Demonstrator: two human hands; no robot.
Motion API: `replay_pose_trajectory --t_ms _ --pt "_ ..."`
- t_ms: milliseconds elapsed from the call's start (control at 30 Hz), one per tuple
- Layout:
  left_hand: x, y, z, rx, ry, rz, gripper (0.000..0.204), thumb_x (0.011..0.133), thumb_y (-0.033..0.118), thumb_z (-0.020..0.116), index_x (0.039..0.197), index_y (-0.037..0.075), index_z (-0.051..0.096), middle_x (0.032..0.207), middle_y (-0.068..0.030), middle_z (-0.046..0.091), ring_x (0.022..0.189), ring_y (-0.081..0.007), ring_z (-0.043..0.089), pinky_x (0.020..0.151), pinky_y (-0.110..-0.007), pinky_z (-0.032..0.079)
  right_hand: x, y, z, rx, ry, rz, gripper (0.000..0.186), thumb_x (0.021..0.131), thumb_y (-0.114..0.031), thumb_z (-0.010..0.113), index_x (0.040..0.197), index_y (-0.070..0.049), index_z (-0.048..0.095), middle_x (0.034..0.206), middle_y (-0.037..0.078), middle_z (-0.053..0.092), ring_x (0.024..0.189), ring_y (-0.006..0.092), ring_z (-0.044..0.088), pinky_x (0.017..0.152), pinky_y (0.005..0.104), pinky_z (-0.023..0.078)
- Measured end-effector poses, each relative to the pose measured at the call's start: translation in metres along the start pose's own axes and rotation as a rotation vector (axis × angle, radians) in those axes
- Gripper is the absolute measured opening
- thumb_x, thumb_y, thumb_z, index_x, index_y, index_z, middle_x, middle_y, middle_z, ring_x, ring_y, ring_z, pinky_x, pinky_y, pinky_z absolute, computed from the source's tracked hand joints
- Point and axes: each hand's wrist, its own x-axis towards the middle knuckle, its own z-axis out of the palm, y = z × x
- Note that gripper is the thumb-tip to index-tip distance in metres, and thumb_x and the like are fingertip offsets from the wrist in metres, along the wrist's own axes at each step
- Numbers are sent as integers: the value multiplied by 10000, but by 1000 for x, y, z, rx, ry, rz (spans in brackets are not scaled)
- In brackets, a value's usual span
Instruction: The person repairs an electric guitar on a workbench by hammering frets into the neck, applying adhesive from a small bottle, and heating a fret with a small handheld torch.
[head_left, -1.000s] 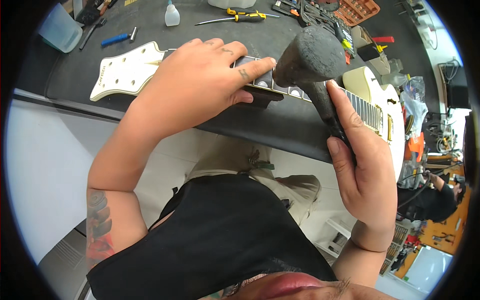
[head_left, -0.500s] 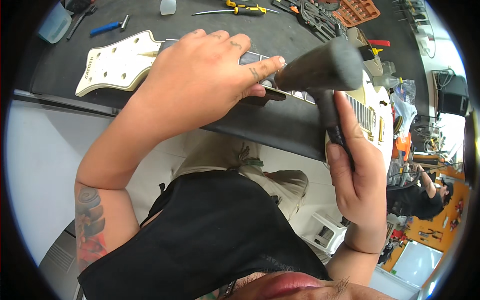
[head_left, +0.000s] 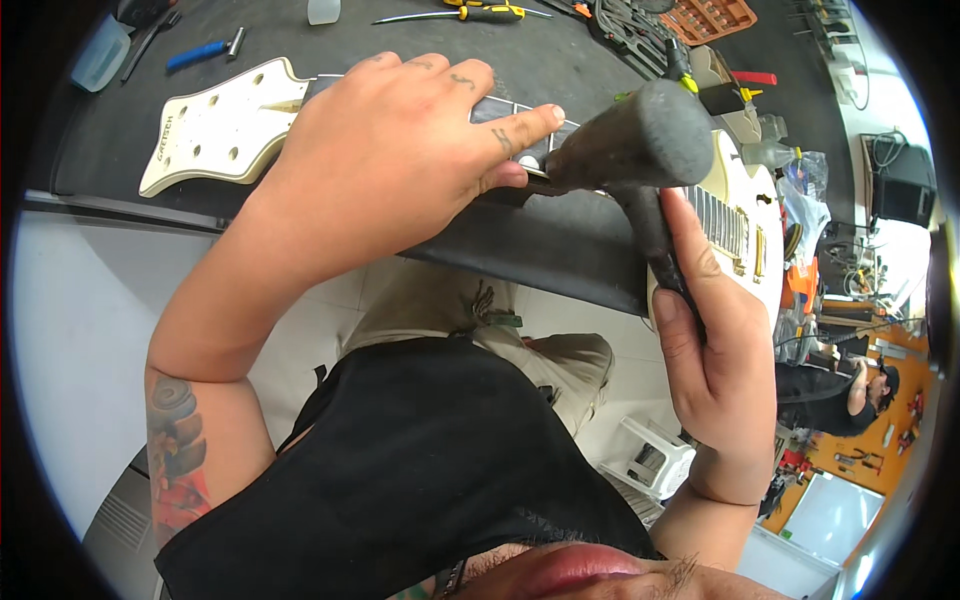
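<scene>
A guitar with a cream headstock (head_left: pixel 215 130) lies across the dark bench, its cream body (head_left: pixel 760 190) at the right. My left hand (head_left: pixel 400 150) is closed over the guitar neck (head_left: pixel 530 115), with the index finger along the fretboard and the thumb at its near edge. In my right hand (head_left: pixel 715 340) is the handle of a black mallet (head_left: pixel 640 140). Its narrower end is at the fretboard, just right of my left fingertips; whether it touches is unclear. The mallet head hides part of the neck. A dark support block (head_left: pixel 510 197) shows under the neck.
Across the bench lie a blue-handled tool (head_left: pixel 200 55), yellow-and-black screwdrivers (head_left: pixel 490 13) and an orange tool tray (head_left: pixel 710 15). Bottles and bags (head_left: pixel 805 190) crowd beyond the guitar body. A person in black (head_left: pixel 835 395) works at the right. A white stool (head_left: pixel 650 460) stands below.
The mallet has shifted slightly left and its handle leans more, with the narrow end closer to my left fingers. My left hand keeps its hold on the neck. The whole view has shifted slightly.
</scene>
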Motion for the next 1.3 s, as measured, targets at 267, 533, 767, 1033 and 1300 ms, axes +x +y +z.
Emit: replay_pose_trajectory --t_ms 267,533,767,1033,1300 --pt "1 1 -1 -19 -48 -13 392 906 323 718 1281 209 704 960 -72 624 904 -283 636 797 -415 486 -2 -4 -2 -24 69 -7 587 920 61 544 1505 55 500 1418 241 621 1419 366 516 1231 419 245" --pt "1 2 1 -38 -29 -35 344 895 321 730 1226 232 702 963 -69 622 890 -287 632 790 -420 483 -1 -4 -2 -54 63 -25 577 931 70 533 1507 57 498 1429 239 610 1442 354 491 1222 413 272" --pt "-1 1 -2 -29 -26 -29 372 893 320 732 1252 230 709 963 -72 630 881 -287 631 776 -417 485 4 -5 -4 -69 4 -29 521 954 62 526 1474 85 519 1357 251 664 1375 341 573 1208 394 301" --pt "-6 -14 -8 -85 -18 142 421 854 136 663 1221 303 782 1266 -151 695 1080 -340 657 925 -408 525 2 7 -2 42 252 -146 544 956 50 537 1495 99 485 1454 259 594 1420 323 527 1206 378 299" --pt "-5 -8 -12 -129 -27 101 438 823 129 636 1178 320 807 1298 -143 691 1082 -326 638 933 -393 510 10 0 -4 1 62 -33 558 930 61 543 1486 89 505 1436 240 617 1385 343 561 1195 389 323"
